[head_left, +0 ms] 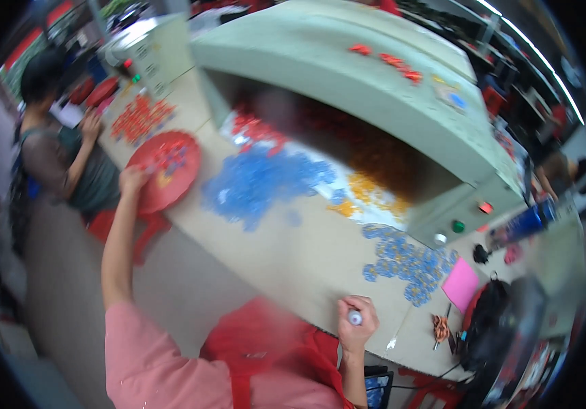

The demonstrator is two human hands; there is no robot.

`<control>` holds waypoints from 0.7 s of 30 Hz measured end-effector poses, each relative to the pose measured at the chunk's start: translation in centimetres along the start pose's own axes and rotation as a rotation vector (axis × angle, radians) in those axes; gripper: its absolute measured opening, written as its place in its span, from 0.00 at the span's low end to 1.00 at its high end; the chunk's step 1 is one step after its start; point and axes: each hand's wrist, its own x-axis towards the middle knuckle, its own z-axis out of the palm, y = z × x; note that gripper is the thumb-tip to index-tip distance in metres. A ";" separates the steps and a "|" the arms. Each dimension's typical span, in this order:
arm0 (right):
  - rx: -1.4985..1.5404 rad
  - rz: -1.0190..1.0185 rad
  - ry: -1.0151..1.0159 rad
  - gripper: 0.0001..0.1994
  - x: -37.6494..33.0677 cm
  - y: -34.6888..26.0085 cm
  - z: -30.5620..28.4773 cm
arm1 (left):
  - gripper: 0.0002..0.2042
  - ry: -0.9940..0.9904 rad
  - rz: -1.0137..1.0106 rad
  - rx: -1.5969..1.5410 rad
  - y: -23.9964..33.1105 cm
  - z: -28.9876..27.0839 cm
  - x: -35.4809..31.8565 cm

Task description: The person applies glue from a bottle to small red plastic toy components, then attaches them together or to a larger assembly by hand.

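Note:
My left hand [134,179] is stretched out to the far left, its fingers closed at the near-left rim of a round red tray [187,183]. Small red, purple and yellow pieces lie in the tray, which overhangs the table edge. Close to my body, over the front table edge, my right hand [357,326] is wrapped round a slim tool with a round white end [355,317]. Its other end is hidden. A broad heap of blue translucent pieces [252,184] lies between my hands. Nearer my right hand, several blue-and-yellow round pieces [405,259] are spread out.
A pale green machine [347,61] with a wide opening spans the table; red pieces [259,129] and yellow pieces [368,194] lie at its mouth. At right are a pink pad [462,283], a black bag [487,320] and a blue bottle [524,221]. Another person [61,136] sits at left.

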 end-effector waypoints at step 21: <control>-0.106 -0.047 0.057 0.06 -0.1 0.7 -0.2 | 0.15 -0.149 0.310 -0.140 65.5 18.1 4.6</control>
